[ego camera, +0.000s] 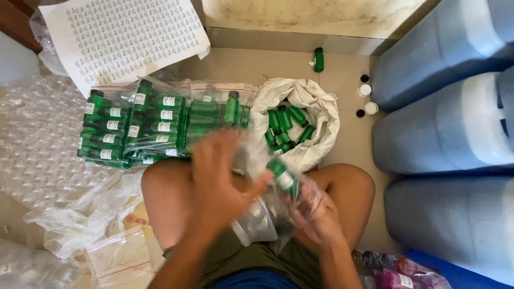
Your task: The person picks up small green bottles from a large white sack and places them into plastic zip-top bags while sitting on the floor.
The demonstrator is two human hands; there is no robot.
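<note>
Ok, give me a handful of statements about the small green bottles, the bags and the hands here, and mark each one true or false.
1. The white cloth sack holds loose small green plastic bottles. True.
2. The right hand holds a clear plastic bag with a green bottle at its mouth. True.
3. The packed clear bags of green bottles lie to the right of the sack. False: they lie to its left.
4. The big blue plastic drums stand upright. False: they lie on their sides.
5. The left hand rests on the printed paper sheet. False: it is at the clear bag, blurred.
</note>
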